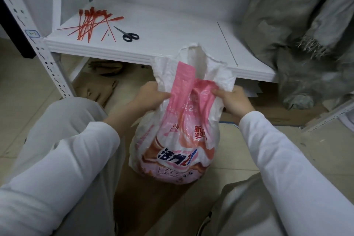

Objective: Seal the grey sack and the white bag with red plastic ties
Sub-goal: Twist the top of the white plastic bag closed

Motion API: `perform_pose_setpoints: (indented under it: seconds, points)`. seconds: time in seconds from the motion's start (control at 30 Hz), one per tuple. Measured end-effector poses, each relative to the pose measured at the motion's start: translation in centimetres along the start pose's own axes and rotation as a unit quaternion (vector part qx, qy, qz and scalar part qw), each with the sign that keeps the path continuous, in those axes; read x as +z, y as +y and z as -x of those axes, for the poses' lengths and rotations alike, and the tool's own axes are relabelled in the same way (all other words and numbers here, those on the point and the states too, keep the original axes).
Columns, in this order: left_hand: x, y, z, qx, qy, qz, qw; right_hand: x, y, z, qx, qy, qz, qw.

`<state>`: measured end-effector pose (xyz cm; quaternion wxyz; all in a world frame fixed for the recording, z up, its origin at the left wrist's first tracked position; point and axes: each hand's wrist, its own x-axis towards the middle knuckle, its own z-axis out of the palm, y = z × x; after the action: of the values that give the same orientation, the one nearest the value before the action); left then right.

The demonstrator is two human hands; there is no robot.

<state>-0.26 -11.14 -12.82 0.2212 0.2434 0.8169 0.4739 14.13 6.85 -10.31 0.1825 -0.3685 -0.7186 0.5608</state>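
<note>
**Both hands on the neck of the white bag**

Widest in shot is the white shelf, its board running across the upper half of the frame. Slumped over its right end is the grey sack, crumpled and dull, with a frayed edge hanging on its near side; whether it is one sack or several heaped together is hard to tell.

Down in the centre stands the white bag, printed in pink, sitting on the floor between the person's knees and just in front of the shelf edge. Its body is round and full, and its top rises loose and ragged above the hands, mouth open.

Now the hands. The left hand has its fingers curled into the left side of the bag's neck, bunching the plastic. The right hand clutches the right side the same way, fingers closed tight on the folds. Both arms are in white sleeves.

Up on the left end of the shelf lies a loose pile of red ties, fanned out, well apart from the bag. Just to their right lie black-handled scissors, blades closed.
</note>
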Motion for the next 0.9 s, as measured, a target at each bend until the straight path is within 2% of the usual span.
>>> perform_pose_setpoints:
  seconds: [0.13,0.27,0.43,0.53,0.63,0.7,0.77,0.83,0.9]
  points:
    - [0.2,0.8,1.0,0.024,-0.097,0.028,0.995,2.1,0.4,0.7,-0.017,-0.017,0.005,1.000]
    - [2.2,0.3,1.6,0.093,-0.178,0.056,0.978,3.5,0.4,1.8,-0.040,-0.041,-0.003,0.998]
    - [4.4,-1.2,1.6,0.137,-0.115,0.015,0.984,5.5,0.5,3.6,-0.032,-0.144,0.040,0.988]
    - [4.4,-0.8,2.1,0.103,-0.054,0.010,0.993,5.8,-0.2,3.8,0.032,-0.193,-0.024,0.980]
    - [4.2,-0.7,1.7,0.061,-0.012,-0.085,0.994,5.1,-0.6,3.1,0.058,-0.224,-0.040,0.972]
    - [4.0,-0.6,1.7,0.046,-0.002,-0.102,0.994,4.6,-0.7,2.8,0.033,-0.207,-0.003,0.978]
    - [3.9,-0.6,1.4,0.014,0.015,-0.075,0.997,4.0,-0.6,2.4,-0.004,-0.151,0.049,0.987]
    - [3.6,-0.7,1.0,-0.025,0.025,-0.013,0.999,3.2,0.4,1.2,-0.019,-0.065,0.123,0.990]
    - [3.3,-0.5,1.0,-0.040,0.008,0.067,0.997,2.7,1.4,0.4,0.006,-0.054,0.187,0.981]
